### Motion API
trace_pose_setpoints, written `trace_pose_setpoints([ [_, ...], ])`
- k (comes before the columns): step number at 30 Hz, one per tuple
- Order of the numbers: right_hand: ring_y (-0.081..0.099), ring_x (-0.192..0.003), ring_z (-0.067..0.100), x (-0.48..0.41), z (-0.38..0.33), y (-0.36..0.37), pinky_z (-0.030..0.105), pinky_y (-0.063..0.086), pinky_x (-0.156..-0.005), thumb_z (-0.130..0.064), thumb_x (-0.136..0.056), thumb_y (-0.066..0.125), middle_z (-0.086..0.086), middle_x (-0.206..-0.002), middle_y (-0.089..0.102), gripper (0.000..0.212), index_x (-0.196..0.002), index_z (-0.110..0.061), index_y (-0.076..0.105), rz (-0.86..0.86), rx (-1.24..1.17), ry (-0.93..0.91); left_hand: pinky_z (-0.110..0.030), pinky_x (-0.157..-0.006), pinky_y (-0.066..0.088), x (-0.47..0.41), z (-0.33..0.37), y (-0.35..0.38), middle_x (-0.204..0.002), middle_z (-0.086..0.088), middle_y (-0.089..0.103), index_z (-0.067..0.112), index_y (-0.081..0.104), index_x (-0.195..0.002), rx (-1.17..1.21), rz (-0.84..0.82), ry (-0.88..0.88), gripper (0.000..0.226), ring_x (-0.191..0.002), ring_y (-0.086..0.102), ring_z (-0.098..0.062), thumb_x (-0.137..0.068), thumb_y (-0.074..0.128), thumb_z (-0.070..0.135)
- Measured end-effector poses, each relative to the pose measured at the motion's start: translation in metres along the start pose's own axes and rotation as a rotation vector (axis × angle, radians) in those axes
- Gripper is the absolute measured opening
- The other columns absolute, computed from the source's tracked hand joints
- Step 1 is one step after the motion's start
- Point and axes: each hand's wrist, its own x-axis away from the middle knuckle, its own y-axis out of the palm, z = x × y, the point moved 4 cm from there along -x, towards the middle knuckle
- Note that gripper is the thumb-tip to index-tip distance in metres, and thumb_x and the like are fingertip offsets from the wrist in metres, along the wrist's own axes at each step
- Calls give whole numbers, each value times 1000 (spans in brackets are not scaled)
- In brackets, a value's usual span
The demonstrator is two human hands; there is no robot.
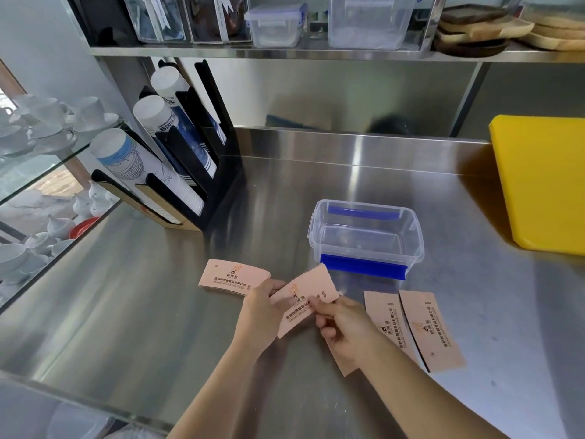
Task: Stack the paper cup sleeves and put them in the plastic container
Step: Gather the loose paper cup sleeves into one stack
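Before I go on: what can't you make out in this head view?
- Sleeve held by left hand and right hand: fingers hide whether it is one or several.
- Stack: count too fine.
- Sleeve under the right wrist: mostly covered.
- Container: lid not visible.

Container behind held sleeve (stack left, two sleeves right).

Both hands pinch one pink sleeve over the steel table: left hand at its 9 o'clock, right hand at 4 o'clock. Sleeve stack lies at 10 o'clock, clear plastic container at 1 o'clock, loose sleeves at 3 o'clock.
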Motion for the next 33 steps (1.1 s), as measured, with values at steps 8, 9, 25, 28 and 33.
trace_pose_setpoints([
  [8,38,-130,20,-8,-41,-9,38,35,-107,-1,-82,59,0,-143,40,60,-134,-24,40,65,1443,-496,-31,-69,45,-5,-13,-16,-99,-7,70,14,66,-101,-97,116,-67,23,-92,61,-28,-82,56,6],
  [9,25,-139,21,-10,-43,-9,42,24,-113,0,-80,61,-2,-151,30,72,-141,-25,32,-35,1559,-457,-30,-70,44,-6,-14,-15,-103,-8,69,14,65,-104,-124,124,-61,25,-93,60,-28,-83,55,6],
  [25,62,-75,16,-21,-76,-21,30,54,-72,-23,-81,69,1,-92,66,14,-76,-19,57,-43,1342,-460,-26,-77,38,-8,-16,-11,-120,-14,61,15,53,-126,-193,126,-25,43,-108,53,-27,-88,41,-1],
  [28,60,-59,13,-18,-74,-20,23,52,-58,-22,-84,67,1,-86,67,12,-85,-12,61,40,1238,-482,-27,-82,39,-8,-12,-10,-123,-12,60,14,53,-126,-203,117,-12,44,-113,50,-27,-88,37,-2],
  [33,59,-56,8,-16,-57,-13,24,55,-64,-24,-88,62,-1,-90,67,11,-94,-16,63,56,1247,-533,-25,-68,41,-1,4,-3,-97,-4,63,11,64,-108,-197,85,123,31,-95,54,-23,-90,40,3],
])
